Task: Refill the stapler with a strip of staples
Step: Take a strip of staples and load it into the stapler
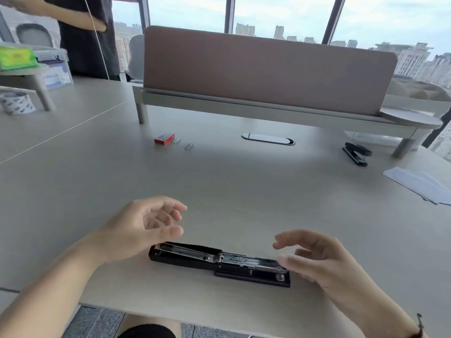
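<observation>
A black stapler [214, 263] lies flat near the table's front edge, swung fully open so its metal staple channel faces up. My left hand [146, 226] hovers just above its left end, fingers apart and empty. My right hand [317, 261] hovers at the right end, fingers spread, holding nothing; whether its thumb touches the stapler is unclear. Farther back on the table sits a red staple box [164, 138], with two loose staple strips beside it, one at the box [176, 141] and one to the right [188, 146].
A second black stapler [356, 152] stands at the back right, near white paper sheets [419, 185]. A pink desk divider on a raised shelf [266, 74] spans the back. A cable grommet [268, 139] lies mid-table. Another person [85, 35] stands at the far left.
</observation>
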A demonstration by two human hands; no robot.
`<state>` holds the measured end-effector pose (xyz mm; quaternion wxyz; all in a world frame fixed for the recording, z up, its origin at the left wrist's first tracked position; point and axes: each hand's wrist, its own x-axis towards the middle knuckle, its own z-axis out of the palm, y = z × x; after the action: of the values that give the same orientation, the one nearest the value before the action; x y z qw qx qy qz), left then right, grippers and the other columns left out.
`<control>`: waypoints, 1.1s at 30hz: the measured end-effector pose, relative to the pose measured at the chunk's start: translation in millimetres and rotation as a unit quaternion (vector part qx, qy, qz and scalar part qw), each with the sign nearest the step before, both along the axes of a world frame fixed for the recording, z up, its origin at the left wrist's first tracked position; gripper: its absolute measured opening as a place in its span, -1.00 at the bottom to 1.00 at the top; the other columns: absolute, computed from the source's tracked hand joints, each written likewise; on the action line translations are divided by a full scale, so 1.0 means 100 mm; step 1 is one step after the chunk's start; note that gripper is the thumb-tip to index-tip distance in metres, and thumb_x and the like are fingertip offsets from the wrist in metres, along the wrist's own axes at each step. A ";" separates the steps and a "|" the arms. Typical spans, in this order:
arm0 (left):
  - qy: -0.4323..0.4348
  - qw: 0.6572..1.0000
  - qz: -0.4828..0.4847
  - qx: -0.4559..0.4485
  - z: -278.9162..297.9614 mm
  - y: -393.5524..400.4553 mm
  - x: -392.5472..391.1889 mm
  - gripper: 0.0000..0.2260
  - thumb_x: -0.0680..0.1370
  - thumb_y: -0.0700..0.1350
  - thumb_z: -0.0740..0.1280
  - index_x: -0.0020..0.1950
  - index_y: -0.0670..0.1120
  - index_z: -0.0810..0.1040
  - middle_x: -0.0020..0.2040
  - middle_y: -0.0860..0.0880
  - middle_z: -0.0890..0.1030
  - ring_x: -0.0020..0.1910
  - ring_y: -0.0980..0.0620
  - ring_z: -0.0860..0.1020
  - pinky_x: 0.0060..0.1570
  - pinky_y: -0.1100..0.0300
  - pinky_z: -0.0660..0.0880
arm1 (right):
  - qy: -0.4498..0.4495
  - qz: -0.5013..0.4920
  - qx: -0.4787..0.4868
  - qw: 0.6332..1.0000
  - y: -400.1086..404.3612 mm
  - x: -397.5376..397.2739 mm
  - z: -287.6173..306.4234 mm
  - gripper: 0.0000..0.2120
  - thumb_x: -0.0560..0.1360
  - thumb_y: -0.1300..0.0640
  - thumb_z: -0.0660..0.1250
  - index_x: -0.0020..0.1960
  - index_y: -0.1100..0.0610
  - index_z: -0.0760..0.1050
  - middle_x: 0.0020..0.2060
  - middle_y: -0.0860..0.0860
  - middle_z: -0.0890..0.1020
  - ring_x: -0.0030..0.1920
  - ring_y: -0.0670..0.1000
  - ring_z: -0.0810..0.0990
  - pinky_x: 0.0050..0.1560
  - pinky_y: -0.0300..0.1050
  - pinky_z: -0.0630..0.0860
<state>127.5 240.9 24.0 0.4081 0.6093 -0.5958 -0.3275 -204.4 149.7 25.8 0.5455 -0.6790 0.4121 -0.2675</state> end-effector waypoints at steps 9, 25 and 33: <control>-0.035 0.981 0.189 -0.035 0.05 -1.21 0.11 -0.89 0.53 -0.07 0.43 -0.20 0.00 0.67 -0.37 0.09 0.62 -0.39 0.11 0.53 -0.25 0.20 0.48 | 0.083 -0.030 -0.050 0.995 -0.95 1.07 -0.02 -0.78 0.39 0.11 0.56 0.02 0.09 0.68 -0.09 0.04 0.71 -0.26 -0.05 0.54 -0.29 -0.24 0.43; -0.054 0.918 0.381 -0.094 -0.36 -1.70 0.65 -0.95 0.51 -0.10 0.39 -0.05 -0.01 0.63 -0.33 0.11 0.59 -0.21 -0.07 0.61 -0.18 0.17 0.46 | 0.305 -0.017 -0.319 0.897 -2.36 3.20 -0.32 -0.37 0.41 -0.32 0.29 0.38 -0.05 0.42 0.36 0.01 0.50 0.39 0.11 0.38 0.37 0.09 0.29; -0.049 0.920 0.380 -0.086 -0.38 -1.71 0.65 -0.92 0.52 -0.06 0.38 0.00 0.02 0.61 -0.24 0.10 0.63 -0.17 -0.04 0.59 -0.16 0.17 0.42 | 0.294 -0.017 -0.328 0.897 -2.50 3.31 -0.36 -0.59 0.45 -0.26 0.28 0.20 -0.09 0.58 0.30 0.00 0.54 0.32 0.13 0.45 0.28 0.05 0.33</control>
<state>192.2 70.2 -14.3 0.5230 0.7677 -0.3645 -0.0649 126.8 -100.8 -10.0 0.1405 -0.8601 0.4543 -0.1848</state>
